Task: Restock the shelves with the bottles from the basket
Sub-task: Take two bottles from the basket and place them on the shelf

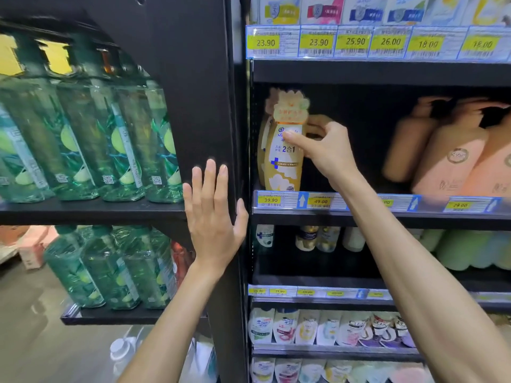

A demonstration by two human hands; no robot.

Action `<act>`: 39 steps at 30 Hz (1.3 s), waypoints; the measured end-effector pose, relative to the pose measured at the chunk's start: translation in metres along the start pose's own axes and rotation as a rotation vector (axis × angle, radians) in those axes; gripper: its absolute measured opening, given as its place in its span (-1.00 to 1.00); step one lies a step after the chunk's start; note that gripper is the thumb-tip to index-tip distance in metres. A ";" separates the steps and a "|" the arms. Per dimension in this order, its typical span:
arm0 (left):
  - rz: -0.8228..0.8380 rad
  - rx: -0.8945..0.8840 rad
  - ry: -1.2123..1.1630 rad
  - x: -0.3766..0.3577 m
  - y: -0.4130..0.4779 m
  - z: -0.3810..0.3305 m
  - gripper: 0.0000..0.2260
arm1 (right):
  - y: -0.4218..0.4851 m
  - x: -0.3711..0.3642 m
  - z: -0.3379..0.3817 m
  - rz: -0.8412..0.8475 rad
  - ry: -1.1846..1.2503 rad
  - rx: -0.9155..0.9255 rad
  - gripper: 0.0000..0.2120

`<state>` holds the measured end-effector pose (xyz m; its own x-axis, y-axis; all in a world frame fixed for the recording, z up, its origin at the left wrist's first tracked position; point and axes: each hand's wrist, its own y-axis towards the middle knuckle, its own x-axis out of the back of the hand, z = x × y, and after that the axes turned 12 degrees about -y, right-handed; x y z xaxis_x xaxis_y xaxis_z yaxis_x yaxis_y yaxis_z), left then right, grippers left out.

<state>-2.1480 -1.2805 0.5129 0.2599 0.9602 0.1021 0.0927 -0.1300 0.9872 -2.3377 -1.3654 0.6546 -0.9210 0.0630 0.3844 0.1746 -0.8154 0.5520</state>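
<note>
Gold bottle stood upright at the left end of the shelf, right grip curled round its top, thumb on its front, left grip lay flat, fingers straight, against the black upright

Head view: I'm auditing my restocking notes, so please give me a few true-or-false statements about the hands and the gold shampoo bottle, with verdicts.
1. The right hand grips the gold shampoo bottle near its top. True.
2. The left hand also grips that bottle. False: it rests flat, fingers straight, on the black shelf upright.
3. The bottle stands just above the 39.90 price tag. True.
4. The bottle lies on its side. False: it stands upright at the shelf's left end.
5. Peach pump bottles stand further right on the same shelf, apart from it. True.
</note>
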 end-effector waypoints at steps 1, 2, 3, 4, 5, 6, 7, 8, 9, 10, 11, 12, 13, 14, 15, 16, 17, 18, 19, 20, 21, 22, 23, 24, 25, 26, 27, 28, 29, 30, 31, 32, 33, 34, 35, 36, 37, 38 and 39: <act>-0.002 -0.002 -0.001 0.000 0.000 0.000 -0.39 | 0.000 0.000 -0.001 0.007 -0.018 -0.002 -0.53; -0.007 -0.005 -0.002 -0.001 0.000 0.000 -0.40 | 0.001 0.000 -0.002 0.020 -0.027 -0.006 -0.54; -0.012 -0.009 -0.001 -0.001 0.000 0.001 -0.40 | 0.001 0.002 -0.004 0.041 -0.034 -0.007 -0.53; -0.017 -0.013 0.000 -0.001 0.000 0.001 -0.40 | 0.000 0.004 -0.006 0.071 -0.043 -0.011 -0.52; -0.020 -0.016 0.003 -0.002 -0.001 0.001 -0.39 | -0.002 0.006 -0.009 0.106 -0.055 -0.018 -0.48; -0.021 -0.018 0.005 -0.002 -0.001 0.001 -0.38 | -0.005 0.007 -0.012 0.143 -0.073 -0.029 -0.45; -0.022 -0.018 0.006 -0.002 -0.001 0.001 -0.37 | -0.009 0.008 -0.016 0.177 -0.095 -0.040 -0.44; -0.024 -0.018 0.008 -0.001 -0.001 0.001 -0.38 | -0.013 0.007 -0.020 0.202 -0.123 -0.048 -0.44; -0.027 -0.017 0.010 -0.001 -0.001 0.001 -0.39 | -0.016 0.006 -0.024 0.220 -0.161 -0.049 -0.46; -0.029 -0.017 0.010 -0.001 -0.001 0.001 -0.40 | -0.019 0.005 -0.028 0.230 -0.213 -0.043 -0.49; -0.030 -0.017 0.006 -0.001 -0.001 0.001 -0.40 | -0.022 0.005 -0.031 0.236 -0.269 -0.035 -0.52; -0.030 -0.017 0.002 -0.001 -0.001 0.001 -0.41 | -0.023 0.005 -0.033 0.241 -0.310 -0.030 -0.54; -0.029 -0.019 -0.002 -0.002 -0.001 0.001 -0.40 | -0.023 0.004 -0.035 0.240 -0.326 -0.029 -0.55; -0.028 -0.021 -0.003 -0.002 -0.002 0.001 -0.40 | -0.023 0.004 -0.037 0.234 -0.327 -0.031 -0.55; -0.029 -0.023 -0.001 -0.003 -0.002 0.001 -0.39 | -0.022 0.003 -0.038 0.229 -0.322 -0.034 -0.55; -0.031 -0.024 0.002 -0.003 -0.002 0.001 -0.38 | -0.023 0.002 -0.038 0.228 -0.312 -0.036 -0.55; -0.034 -0.024 0.005 -0.004 -0.002 0.002 -0.37 | -0.023 0.000 -0.039 0.230 -0.296 -0.038 -0.56; -0.037 -0.025 0.007 -0.004 -0.003 0.002 -0.36 | -0.023 -0.002 -0.040 0.231 -0.280 -0.040 -0.56; -0.040 -0.027 0.009 -0.004 -0.003 0.002 -0.36 | -0.023 -0.004 -0.040 0.231 -0.269 -0.040 -0.56; -0.043 -0.029 0.010 -0.004 -0.004 0.003 -0.36 | -0.023 -0.005 -0.041 0.233 -0.263 -0.041 -0.56; -0.043 -0.031 0.011 -0.004 -0.004 0.003 -0.35 | -0.022 -0.006 -0.041 0.237 -0.261 -0.043 -0.56; -0.043 -0.033 0.010 -0.004 -0.004 0.003 -0.36 | -0.022 -0.006 -0.041 0.241 -0.263 -0.048 -0.56; -0.043 -0.035 0.008 -0.004 -0.004 0.003 -0.36 | -0.021 -0.006 -0.042 0.245 -0.267 -0.052 -0.56; -0.045 -0.035 0.006 -0.005 -0.004 0.003 -0.36 | -0.020 -0.006 -0.043 0.246 -0.271 -0.055 -0.55; -0.047 -0.035 0.006 -0.005 -0.004 0.003 -0.36 | -0.020 -0.006 -0.043 0.246 -0.271 -0.056 -0.56; -0.049 -0.035 0.005 -0.005 -0.004 0.003 -0.36 | -0.019 -0.006 -0.044 0.247 -0.266 -0.055 -0.57; -0.052 -0.035 0.004 -0.005 -0.004 0.003 -0.36 | -0.019 -0.006 -0.044 0.251 -0.260 -0.054 -0.58; -0.054 -0.036 0.005 -0.005 -0.004 0.003 -0.36 | -0.019 -0.005 -0.044 0.257 -0.255 -0.055 -0.59; -0.055 -0.037 0.006 -0.005 -0.004 0.003 -0.36 | -0.018 -0.005 -0.044 0.264 -0.249 -0.057 -0.60; -0.056 -0.038 0.009 -0.005 -0.004 0.003 -0.35 | -0.018 -0.005 -0.044 0.268 -0.244 -0.058 -0.59; -0.058 -0.038 0.010 -0.005 -0.004 0.003 -0.35 | -0.018 -0.005 -0.044 0.268 -0.242 -0.056 -0.59; -0.058 -0.038 0.012 -0.005 -0.004 0.003 -0.35 | -0.018 -0.005 -0.045 0.265 -0.243 -0.054 -0.58; -0.057 -0.037 0.014 -0.005 -0.005 0.003 -0.35 | -0.019 -0.005 -0.045 0.263 -0.244 -0.052 -0.58; -0.055 -0.036 0.015 -0.005 -0.005 0.003 -0.35 | -0.019 -0.006 -0.045 0.262 -0.244 -0.051 -0.58; -0.054 -0.037 0.017 -0.005 -0.004 0.002 -0.35 | -0.019 -0.006 -0.046 0.261 -0.245 -0.048 -0.58; -0.055 -0.037 0.017 -0.004 -0.004 0.002 -0.36 | -0.019 -0.006 -0.046 0.263 -0.248 -0.046 -0.59; -0.054 -0.036 0.017 -0.004 -0.004 0.002 -0.37 | -0.019 -0.006 -0.045 0.265 -0.247 -0.047 -0.59; -0.052 -0.035 0.017 -0.004 -0.004 0.002 -0.37 | -0.019 -0.006 -0.045 0.265 -0.242 -0.051 -0.59; -0.051 -0.033 0.016 -0.004 -0.004 0.001 -0.38 | -0.018 -0.006 -0.044 0.263 -0.236 -0.056 -0.60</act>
<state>-2.1483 -1.2840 0.5090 0.2398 0.9693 0.0537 0.0730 -0.0731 0.9946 -2.3503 -1.3760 0.6094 -0.7403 -0.0275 0.6717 0.3698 -0.8511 0.3727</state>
